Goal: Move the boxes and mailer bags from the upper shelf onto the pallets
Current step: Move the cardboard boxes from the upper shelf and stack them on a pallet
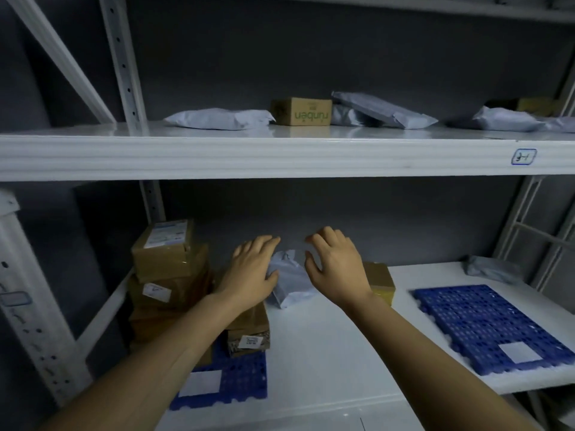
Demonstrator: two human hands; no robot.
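Cardboard boxes (169, 275) stand stacked on the left blue pallet (239, 377). The left hand (252, 269) rests with fingers together on a crumpled pale-grey mailer bag (291, 281), which lies on the lower shelf (326, 353). The right hand (337, 262) is just right of the bag, fingers spread and loosely curved; whether it touches cannot be told.

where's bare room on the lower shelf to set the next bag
The right blue pallet is bare but for a white label. White shelf strip between the pallets is free. Crowded: box stack on the left pallet.
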